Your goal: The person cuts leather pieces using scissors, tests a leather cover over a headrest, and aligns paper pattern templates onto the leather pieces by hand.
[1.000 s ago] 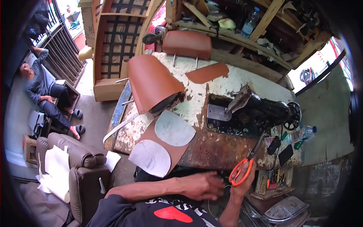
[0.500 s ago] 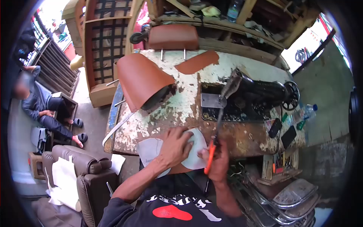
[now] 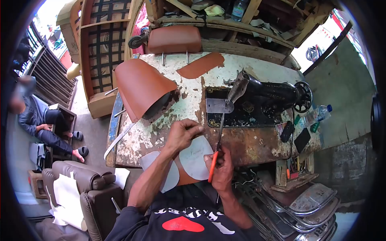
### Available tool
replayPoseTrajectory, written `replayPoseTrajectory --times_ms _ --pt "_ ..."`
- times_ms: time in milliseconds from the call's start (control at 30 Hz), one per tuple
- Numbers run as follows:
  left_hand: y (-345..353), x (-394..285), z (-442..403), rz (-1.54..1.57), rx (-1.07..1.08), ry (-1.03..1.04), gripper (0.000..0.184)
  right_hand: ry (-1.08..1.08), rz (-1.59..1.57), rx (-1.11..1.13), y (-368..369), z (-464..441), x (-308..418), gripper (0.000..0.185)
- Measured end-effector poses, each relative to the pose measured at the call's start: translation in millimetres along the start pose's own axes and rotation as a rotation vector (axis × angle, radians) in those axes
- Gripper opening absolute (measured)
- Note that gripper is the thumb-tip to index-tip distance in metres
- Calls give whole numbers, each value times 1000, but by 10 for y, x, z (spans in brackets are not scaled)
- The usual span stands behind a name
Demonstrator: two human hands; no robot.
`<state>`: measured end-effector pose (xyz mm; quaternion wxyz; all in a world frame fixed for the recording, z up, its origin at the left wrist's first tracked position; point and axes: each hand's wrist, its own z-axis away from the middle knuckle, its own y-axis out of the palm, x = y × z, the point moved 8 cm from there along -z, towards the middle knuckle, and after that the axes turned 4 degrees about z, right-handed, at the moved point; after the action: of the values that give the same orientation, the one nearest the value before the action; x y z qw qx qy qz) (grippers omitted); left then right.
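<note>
My right hand (image 3: 222, 168) is wrapped around scissors with orange handles (image 3: 213, 166); their long blades point away from me toward the sewing machine (image 3: 261, 100). Just left of the scissors lies a rounded white template (image 3: 196, 158) with faint handwriting. A second white template (image 3: 171, 176) is partly under my left forearm. Brown leather (image 3: 185, 176) shows between the two, at the table's near edge. My left hand (image 3: 180, 135) is over the upper edge of the written template, fingers bent and tips close together. Whether anything is between them cannot be seen.
Behind are a brown leather-covered headrest (image 3: 175, 40), a larger curved brown cover (image 3: 142, 86) and a flat leather piece (image 3: 201, 65). A bottle (image 3: 317, 116) and a dark phone (image 3: 302, 139) lie at right. A person (image 3: 44, 124) sits at far left, near a brown armchair (image 3: 76, 176).
My left hand has lifted off the template and moved up toward the table, uncovering the handwriting. The scissors have shifted slightly left and stand more upright. The view has shifted a little.
</note>
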<state>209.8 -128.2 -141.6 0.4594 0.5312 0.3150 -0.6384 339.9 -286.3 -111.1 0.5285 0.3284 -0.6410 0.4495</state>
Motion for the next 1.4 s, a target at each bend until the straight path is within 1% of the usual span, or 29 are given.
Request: replayPoseTrajectory --times_ms 33,100,133,200,233,267,333,467,600,733,767,800,833,867,900,933,967,1000,1033,1067,1100,1133,1167,1200,1233,1267,1300,1333,1400 --pt "-40 74 -40 -14 -22 58 18 -1 3 3 -14 26 84 51" --pt "-70 137 -49 19 -52 110 19 192 -280 118 52 133 184 43" --pt "-91 124 -40 44 -75 156 19 193 -276 125 55 189 165 43" --pt "-121 46 -12 26 -113 130 20 369 -590 377 263 430 60 46" --pt "-122 57 -16 99 -115 135 20 435 -614 435 346 511 13 53" --pt "-118 61 -17 174 -118 138 21 438 -607 433 394 532 -37 53" --pt "-99 21 14 150 -118 137 21 633 -747 381 519 629 -213 55" --pt "-72 -25 10 65 -94 210 22 579 -725 274 540 386 -185 59" --pt "-132 -31 25 -62 -147 302 25 577 -636 267 579 281 -111 59" --pt "-163 8 28 93 -194 380 26 572 -631 292 537 228 -72 58" --pt "-186 49 41 185 -182 264 28 554 -637 177 433 154 -136 57" --pt "-211 43 23 183 -186 272 28 530 -644 63 323 68 -169 56" --pt "-283 40 18 249 -237 327 32 548 -590 -54 164 4 -133 49" --pt "-358 -10 39 316 -290 383 36 466 -438 -81 -34 -99 -118 43" --pt "-442 -103 83 207 -363 476 37 344 -136 -67 -234 -208 -8 39" --pt "-465 -183 103 205 -371 477 37 360 187 -132 -493 -296 43 42" --pt "-514 -260 128 256 -435 486 34 213 652 -101 -689 -420 157 54" --pt "-543 -306 146 309 -495 491 32 214 653 -100 -845 -456 113 54" --pt "-533 -350 140 364 -503 526 21 137 945 -146 -998 -486 163 55" --pt "-513 -381 161 368 -500 526 21 53 1236 -194 -1067 -492 225 57" --pt "-512 -475 225 246 -549 558 18 51 1239 -197 -1037 -454 240 57" --pt "-522 -572 265 122 -599 594 18 -158 1207 -284 -888 -392 434 53" --pt "-522 -524 266 146 -569 535 19 -366 1166 -366 -716 -293 633 50" --pt "-554 -543 346 148 -570 530 19 -350 862 -97 -433 -249 672 51" --pt "-519 -670 439 -101 -506 551 19 -273 797 180 -92 -126 590 61" --pt "-487 -764 532 -352 -431 568 18 -259 586 388 214 31 555 70" --pt "-443 -792 685 -547 -313 628 22 -388 870 375 445 205 495 73" --pt "-524 -849 886 -557 -308 622 22 -381 860 376 514 220 423 73" --pt "-312 -754 1235 -898 139 538 26 -399 1098 351 615 279 253 77"
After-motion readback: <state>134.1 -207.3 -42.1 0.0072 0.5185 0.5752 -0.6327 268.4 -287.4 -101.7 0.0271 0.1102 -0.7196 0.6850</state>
